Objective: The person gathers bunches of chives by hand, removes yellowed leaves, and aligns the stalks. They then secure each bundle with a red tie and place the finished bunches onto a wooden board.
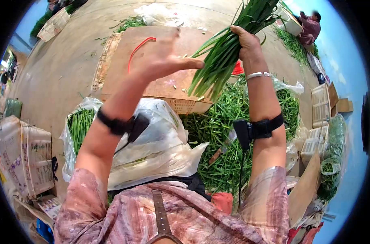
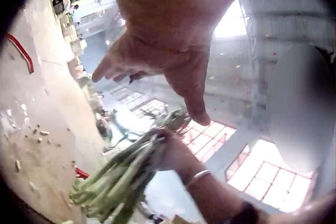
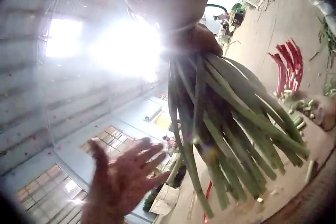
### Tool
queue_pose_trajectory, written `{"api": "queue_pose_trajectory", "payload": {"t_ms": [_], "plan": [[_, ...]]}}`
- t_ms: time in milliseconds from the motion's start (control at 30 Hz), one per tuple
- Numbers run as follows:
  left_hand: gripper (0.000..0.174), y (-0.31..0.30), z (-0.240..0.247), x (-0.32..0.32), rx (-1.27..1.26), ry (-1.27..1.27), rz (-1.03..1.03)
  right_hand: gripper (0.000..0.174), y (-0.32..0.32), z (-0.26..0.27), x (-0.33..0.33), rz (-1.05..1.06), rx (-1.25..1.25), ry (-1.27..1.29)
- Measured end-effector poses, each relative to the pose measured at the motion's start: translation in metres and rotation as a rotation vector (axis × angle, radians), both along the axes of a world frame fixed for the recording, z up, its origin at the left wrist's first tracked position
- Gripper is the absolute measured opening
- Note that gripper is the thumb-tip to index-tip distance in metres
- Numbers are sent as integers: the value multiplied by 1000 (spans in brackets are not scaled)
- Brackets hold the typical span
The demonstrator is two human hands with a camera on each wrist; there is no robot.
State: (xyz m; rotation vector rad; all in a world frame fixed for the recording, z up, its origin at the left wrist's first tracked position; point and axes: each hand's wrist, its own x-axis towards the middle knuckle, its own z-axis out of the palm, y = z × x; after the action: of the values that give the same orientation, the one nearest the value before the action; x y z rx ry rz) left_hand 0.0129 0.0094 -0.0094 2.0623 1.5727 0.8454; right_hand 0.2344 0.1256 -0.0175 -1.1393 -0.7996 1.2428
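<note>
A bundle of long green stalks (image 1: 227, 53) is gripped by the right hand (image 1: 250, 42), raised over the board; its cut ends point down and toward the left. The left hand (image 1: 162, 61) is blurred, with fingers spread and thumb tip close to the stalks, holding nothing. In the left wrist view the left hand (image 2: 157, 61) is above the bundle (image 2: 121, 176), apart from it. The right wrist view shows the stalks (image 3: 226, 124) fanning out below the right hand (image 3: 194, 43), and the left hand (image 3: 128, 176) with its palm open beside them.
A wooden board (image 1: 124, 85) on a crate bears a red strip (image 1: 138, 49) and cut bits. Loose green stalks (image 1: 233, 158) are heaped below it, beside a plastic sheet (image 1: 152, 150). Crates (image 1: 36, 156) stand at both sides. A person (image 1: 310, 28) is at the back right.
</note>
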Motion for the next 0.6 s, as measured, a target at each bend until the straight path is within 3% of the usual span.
{"api": "queue_pose_trajectory", "payload": {"t_ms": [33, 67, 100, 133, 200, 300, 400, 533, 600], "plan": [[102, 11, -20, 8, -20, 24, -39, 15, 1, 0, -6, 26, 22, 45], [100, 25, -58, 11, -244, -173, -116, 14, 2, 1, -11, 49, 43, 91], [93, 25, -50, 11, -507, -302, -342, 14, 3, 7, -20, 59, 54, 121], [84, 18, -61, 14, -541, -631, -464, 13, 4, 9, -27, 66, 55, 140], [71, 5, -83, 17, -500, -838, -513, 13, 2, 8, -40, 87, -13, 125], [66, -9, -108, 19, -678, -968, -444, 12, -3, -1, -59, 98, -64, 69], [61, -21, -117, 32, -811, -1324, -451, 17, 2, -20, -70, 127, -102, 100], [55, -36, -120, 41, -878, -1405, -323, 15, 4, -36, -80, 173, -204, 1], [48, -31, -138, 43, -871, -1422, -339, 16, 8, -45, -83, 314, -257, 23]]}}
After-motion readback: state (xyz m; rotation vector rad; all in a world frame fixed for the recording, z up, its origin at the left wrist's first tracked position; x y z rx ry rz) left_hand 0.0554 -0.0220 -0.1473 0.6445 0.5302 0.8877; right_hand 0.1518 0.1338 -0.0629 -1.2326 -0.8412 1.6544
